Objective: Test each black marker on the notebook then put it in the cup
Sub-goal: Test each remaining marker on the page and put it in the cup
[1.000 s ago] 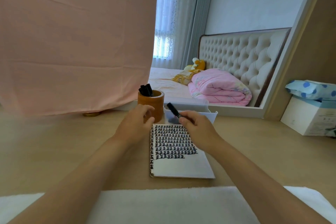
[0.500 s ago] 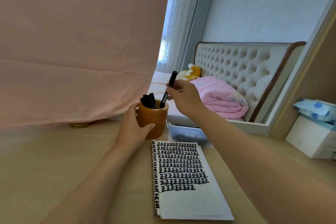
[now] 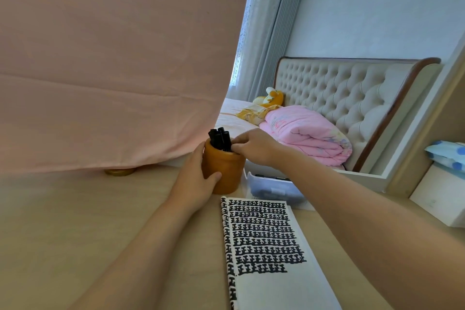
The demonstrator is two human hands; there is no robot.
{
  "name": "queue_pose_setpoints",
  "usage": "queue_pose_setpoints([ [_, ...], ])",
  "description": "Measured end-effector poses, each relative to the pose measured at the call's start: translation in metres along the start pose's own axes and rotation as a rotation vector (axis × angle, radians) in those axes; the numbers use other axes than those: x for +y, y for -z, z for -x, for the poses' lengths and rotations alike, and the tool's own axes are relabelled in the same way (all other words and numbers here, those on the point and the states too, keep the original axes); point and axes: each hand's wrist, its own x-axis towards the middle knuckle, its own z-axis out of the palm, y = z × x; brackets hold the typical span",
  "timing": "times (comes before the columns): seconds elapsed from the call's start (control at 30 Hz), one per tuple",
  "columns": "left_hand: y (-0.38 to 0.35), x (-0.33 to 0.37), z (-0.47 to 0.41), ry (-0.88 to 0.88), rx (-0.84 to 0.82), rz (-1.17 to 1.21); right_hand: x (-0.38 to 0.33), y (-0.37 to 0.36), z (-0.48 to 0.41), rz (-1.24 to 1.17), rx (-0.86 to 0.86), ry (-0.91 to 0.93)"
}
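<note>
While my left hand [image 3: 193,181] wraps the cup [image 3: 226,171] at mid-wall, my right hand [image 3: 254,146] curls at its rim among the markers [image 3: 220,138] standing inside, probably light, stiff and slick; whether it pinches one I cannot tell.

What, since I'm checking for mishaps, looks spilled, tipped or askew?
Nothing stands out. The round brown cup stands upright, gripped by the left hand, black markers inside, right hand at its rim. The white notebook lies flat.
</note>
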Motion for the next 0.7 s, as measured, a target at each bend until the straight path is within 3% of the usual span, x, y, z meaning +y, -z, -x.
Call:
queue_pose_setpoints([
  [0.13,-0.003,-0.004,0.004,0.008,0.012,-0.049,0.027,0.015,0.015,0.0,0.107,0.049],
  [0.3,-0.006,-0.004,0.005,0.027,0.033,-0.06,0.068,0.03,0.033,0.28,-0.196,-0.206],
  [0.4,-0.007,-0.005,0.006,0.026,0.041,-0.081,0.07,0.032,0.034,0.253,-0.299,-0.282],
  [0.6,-0.008,-0.01,0.005,0.038,0.031,-0.092,0.056,0.026,0.022,0.308,-0.489,-0.249],
  [0.7,-0.008,-0.011,0.005,0.04,0.04,-0.096,0.056,0.023,0.019,0.301,-0.503,-0.185],
])
